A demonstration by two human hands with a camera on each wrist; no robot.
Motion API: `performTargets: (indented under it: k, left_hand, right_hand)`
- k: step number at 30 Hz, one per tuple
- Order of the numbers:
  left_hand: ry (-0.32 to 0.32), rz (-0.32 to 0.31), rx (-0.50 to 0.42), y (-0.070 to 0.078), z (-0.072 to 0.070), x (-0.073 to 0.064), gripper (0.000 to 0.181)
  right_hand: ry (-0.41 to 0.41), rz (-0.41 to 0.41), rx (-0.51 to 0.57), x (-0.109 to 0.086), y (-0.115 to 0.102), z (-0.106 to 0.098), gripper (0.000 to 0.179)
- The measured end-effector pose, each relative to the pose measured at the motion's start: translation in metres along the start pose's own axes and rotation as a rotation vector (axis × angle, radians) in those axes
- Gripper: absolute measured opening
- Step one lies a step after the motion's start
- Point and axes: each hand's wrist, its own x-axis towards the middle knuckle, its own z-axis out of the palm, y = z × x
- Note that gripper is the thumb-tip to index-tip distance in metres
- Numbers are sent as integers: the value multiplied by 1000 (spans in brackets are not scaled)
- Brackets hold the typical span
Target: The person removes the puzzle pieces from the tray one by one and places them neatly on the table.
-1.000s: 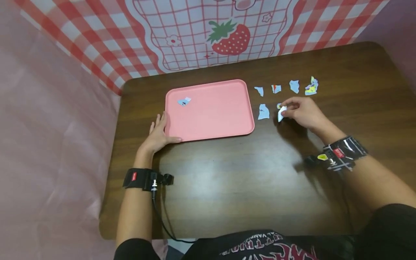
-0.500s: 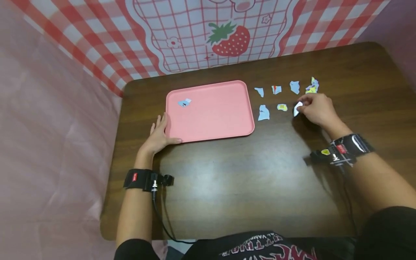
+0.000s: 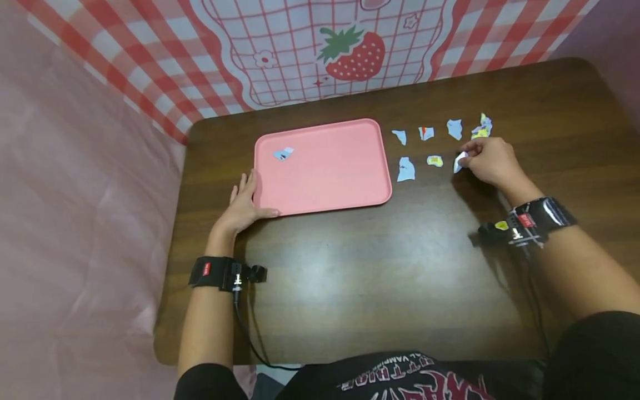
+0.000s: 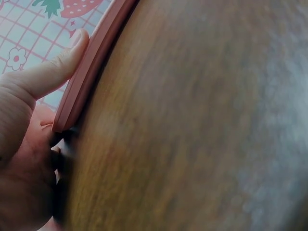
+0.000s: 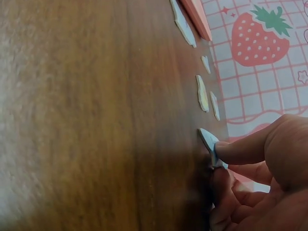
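Observation:
In the head view my right hand (image 3: pixel 492 162) pinches a small pale-blue, irregular flat piece (image 3: pixel 458 162) between thumb and fingers, low over the table right of the tray. The right wrist view shows this piece (image 5: pixel 207 138) tilted, with the thumb on its face. My left hand (image 3: pixel 241 210) touches the near left corner of the pink tray (image 3: pixel 325 178), fingers straight along its side and thumb along its front edge. On the tray lies a light-blue piece (image 3: pixel 283 154) with a dark mark. Left of my right hand are a yellow-centred piece (image 3: pixel 435 161) and a larger blue one (image 3: pixel 406 169).
Behind these lie a narrow blue piece (image 3: pixel 400 136), a red-marked piece (image 3: pixel 426 133), a plain blue piece (image 3: pixel 454 129) and a yellow-purple piece (image 3: pixel 482 126). A strawberry-print cloth (image 3: pixel 355 55) hangs behind the wooden table (image 3: pixel 340 278). A cable (image 3: pixel 252 344) runs from the left wristband.
My right hand has moved right with the pinched piece, uncovering the yellow-centred piece. In the last half second it has barely shifted. My left hand has stayed at the tray's corner.

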Motion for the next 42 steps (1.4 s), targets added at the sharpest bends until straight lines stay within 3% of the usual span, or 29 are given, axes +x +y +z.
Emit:
performTargets:
  k: [8,15,21,26,31,42]
  left_hand:
    - [8,-1,2,-3,-3,-5,129]
    - [10,24,19,3,-6,2,128]
    - [5,12,-1,8,-8,4,129]
    - [8,17,5,5,-9,3,128]
    - [13,12,-9,1,-7,3,128]
    - [11,-3,-47,-4,0,3,129]
  right_hand:
    - [-6,-32,-40,4,-2,6,31]
    - [-22,4,10,6,-4,-7,36]
    - [-19,22,-10,6,-16,-13,42]
    - [-51,-58,-15,8,-43,-2,43]
    - [-85,-178,-46,13,-81,21,34]
    - [-279,-284,-135,28,-159,75,35]
